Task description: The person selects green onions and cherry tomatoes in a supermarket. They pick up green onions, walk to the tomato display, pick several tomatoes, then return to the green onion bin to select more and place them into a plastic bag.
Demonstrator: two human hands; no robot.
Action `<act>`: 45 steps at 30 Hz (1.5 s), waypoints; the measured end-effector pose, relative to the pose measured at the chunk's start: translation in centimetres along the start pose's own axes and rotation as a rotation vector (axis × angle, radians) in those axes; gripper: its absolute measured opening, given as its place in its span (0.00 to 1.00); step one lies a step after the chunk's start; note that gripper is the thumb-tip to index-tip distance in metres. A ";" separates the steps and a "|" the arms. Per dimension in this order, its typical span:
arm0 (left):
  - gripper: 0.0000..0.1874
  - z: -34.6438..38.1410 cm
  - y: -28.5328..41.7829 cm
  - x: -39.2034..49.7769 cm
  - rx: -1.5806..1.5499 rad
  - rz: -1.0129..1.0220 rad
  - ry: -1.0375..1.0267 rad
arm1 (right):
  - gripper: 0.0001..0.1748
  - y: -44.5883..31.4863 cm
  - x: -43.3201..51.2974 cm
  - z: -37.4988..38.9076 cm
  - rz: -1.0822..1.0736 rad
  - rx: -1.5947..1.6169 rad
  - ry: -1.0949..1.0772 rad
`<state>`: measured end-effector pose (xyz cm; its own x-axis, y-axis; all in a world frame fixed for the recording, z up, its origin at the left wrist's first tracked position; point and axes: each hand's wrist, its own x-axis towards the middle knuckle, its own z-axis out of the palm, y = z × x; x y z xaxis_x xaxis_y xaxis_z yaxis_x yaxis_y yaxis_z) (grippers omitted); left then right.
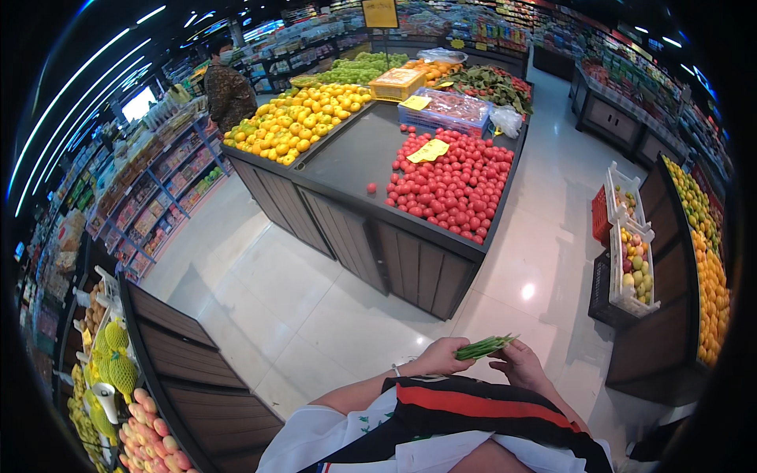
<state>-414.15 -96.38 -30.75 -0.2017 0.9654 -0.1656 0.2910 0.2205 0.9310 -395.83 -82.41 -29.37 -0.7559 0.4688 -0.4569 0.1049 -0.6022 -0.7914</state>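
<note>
A small bundle of thin green vegetable stalks (484, 347) lies across my left hand (445, 356), whose fingers are closed around it just in front of my black and red apron (473, 397). On the right, my right hand (520, 362) is at the tips of the stalks, with its thumb and index finger close to the ends; whether it pinches them is too small to tell. A bracelet (395, 369) is on the left wrist. Beyond the hands stands a dark produce stand (349, 204) with a heap of red tomatoes (455, 183).
Yellow citrus fruit (298, 121), a blue plastic crate (446, 112) and leafy produce share the stand. Crates of fruit (636, 266) stand by another stand at right. Apples (151, 437) and netted pomelos (118, 366) are at lower left. A masked person (227, 88) stands beyond the citrus.
</note>
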 end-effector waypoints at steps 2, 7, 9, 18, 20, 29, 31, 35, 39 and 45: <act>0.11 0.3 0.2 0.6 -0.038 -0.042 -0.054 | 0.10 0.2 0.3 -0.2 -0.017 0.058 0.024; 0.11 0.9 0.2 2.2 0.018 -0.017 -0.099 | 0.10 0.3 0.0 -2.9 -0.172 0.277 0.168; 0.11 1.2 -0.2 2.6 0.044 -0.005 -0.105 | 0.11 0.2 -0.2 -4.7 -0.218 0.364 0.252; 0.13 5.1 -2.1 4.9 -0.045 -0.117 0.107 | 0.11 1.8 -11.8 -21.3 -0.488 0.659 0.752; 0.14 7.4 -1.3 5.8 0.030 -0.137 0.113 | 0.12 3.2 -16.7 -25.3 -0.547 0.720 0.878; 0.07 28.5 10.6 12.1 -0.060 -0.051 -0.314 | 0.09 9.4 -32.5 -36.0 -0.643 0.628 1.331; 0.06 32.9 13.0 13.7 0.038 -0.130 -0.433 | 0.09 9.3 -33.9 -37.2 -0.680 0.590 1.324; 0.04 40.3 16.6 16.4 0.057 -0.135 -0.592 | 0.11 9.8 -37.5 -39.3 -0.725 0.642 1.379; 0.04 46.6 19.5 20.5 0.059 -0.087 -0.727 | 0.11 11.0 -40.1 -41.6 -0.763 0.793 1.496; 0.05 54.5 22.8 28.5 0.151 -0.047 -0.870 | 0.08 7.8 -41.3 -46.9 -0.730 0.783 1.678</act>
<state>-362.24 -56.17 -31.95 0.5485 0.7054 -0.4490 0.4333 0.2195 0.8741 -333.45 -76.15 -35.72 0.7861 0.4600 -0.4128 -0.4948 0.0682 -0.8663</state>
